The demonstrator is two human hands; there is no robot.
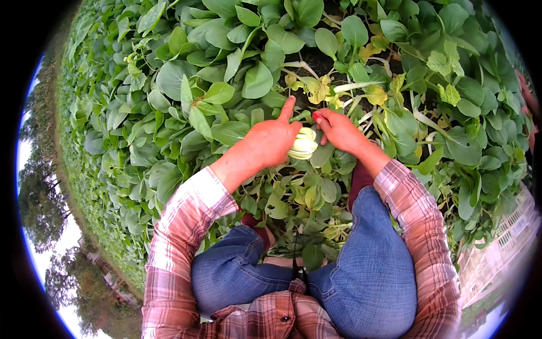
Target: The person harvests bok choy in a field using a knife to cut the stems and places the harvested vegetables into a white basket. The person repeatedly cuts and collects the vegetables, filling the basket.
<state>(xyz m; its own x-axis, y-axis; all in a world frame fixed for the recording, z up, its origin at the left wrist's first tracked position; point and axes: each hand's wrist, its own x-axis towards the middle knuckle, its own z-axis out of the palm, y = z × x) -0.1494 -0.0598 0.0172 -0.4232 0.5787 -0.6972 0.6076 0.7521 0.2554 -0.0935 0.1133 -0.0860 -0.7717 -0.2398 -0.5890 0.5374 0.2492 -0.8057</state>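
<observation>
My left hand [262,141] is closed round a head of bok choy, with its index finger stretched out toward the plants. The pale, ribbed base of the bok choy [304,143] sticks out on the right of that hand, while its leaves are mostly hidden. Just to the right, my right hand [340,131] has its fingers drawn together. A small red thing [318,115] shows at its fingertips; its kind is hard to make out. Yellowed leaves [317,87] and pale stalks [353,87] lie on dark soil beyond both hands.
Dense leafy green plants [135,113] spread to the left and far side. My bent knees in jeans [370,265] are low among the leaves. A pale slatted plastic crate [505,240] stands at the right. Part of another person's hand or arm [528,101] shows at the far right rim.
</observation>
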